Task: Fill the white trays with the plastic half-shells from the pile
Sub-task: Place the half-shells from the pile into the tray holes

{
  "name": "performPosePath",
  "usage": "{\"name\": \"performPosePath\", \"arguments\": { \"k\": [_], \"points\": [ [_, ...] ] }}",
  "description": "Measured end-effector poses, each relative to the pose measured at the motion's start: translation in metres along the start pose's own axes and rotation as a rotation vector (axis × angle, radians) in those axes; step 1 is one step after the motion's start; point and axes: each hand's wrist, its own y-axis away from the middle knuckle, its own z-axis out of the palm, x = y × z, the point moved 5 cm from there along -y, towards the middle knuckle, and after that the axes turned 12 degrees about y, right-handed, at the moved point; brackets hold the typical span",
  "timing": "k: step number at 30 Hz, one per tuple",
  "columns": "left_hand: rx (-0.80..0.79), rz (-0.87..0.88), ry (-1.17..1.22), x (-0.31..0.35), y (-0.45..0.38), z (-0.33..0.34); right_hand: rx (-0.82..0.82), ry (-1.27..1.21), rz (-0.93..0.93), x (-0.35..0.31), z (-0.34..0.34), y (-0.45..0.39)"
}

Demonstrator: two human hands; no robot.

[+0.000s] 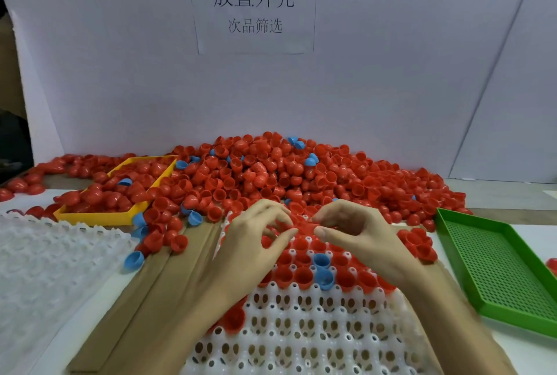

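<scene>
Head view, showing both of my hands over the far rows of the white tray (pixel 301 332). My left hand (pixel 253 242) hovered with its fingers loosely curled above red shells (pixel 298 272) already seated there; whether it pinched one I could not tell, since motion blur hid the fingertips. My right hand (pixel 358 233) had thumb and forefinger drawn toward each other just beside the left, apparently at a red shell, though the grip itself was not legible. The pile (pixel 271 169) lay directly behind the tray, spilling onto its far edge. Seated shells filled the tray's far rows, two blue shells (pixel 322 269) among them; the near rows stood open. A second white tray (pixel 54 260) lay to the left, a yellow tray (pixel 99 218) holding shells behind it, and a green tray (pixel 497 269) to the right on the tabletop (pixel 536 353).

To do this step well, I judged that each shell should go open side up and be pressed until it sat level in its cup. Working row by row from the pile toward me would keep my wrists clear of seated shells. Loose shells on the far edge could roll into filled cups, so I would sweep them back first. The blue ones might need checking against the sorting sign (pixel 253 7).
</scene>
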Motion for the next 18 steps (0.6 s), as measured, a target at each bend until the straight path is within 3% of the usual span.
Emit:
{"name": "performPosePath", "arguments": {
  "k": [5,11,16,18],
  "points": [
    [-0.033,-0.173,0.099,-0.017,0.0,-0.002,-0.077,0.016,0.003,0.003,0.01,0.003],
    [-0.196,-0.305,0.279,-0.023,-0.001,0.0,-0.12,0.01,-0.008,0.002,0.014,0.004],
    [-0.484,-0.354,0.218,-0.021,0.001,-0.015,0.009,-0.096,0.052,0.01,-0.007,0.006],
    [-0.645,-0.328,0.091,-0.017,0.007,-0.021,0.092,-0.159,0.106,0.02,-0.019,0.007]
  ]
}}
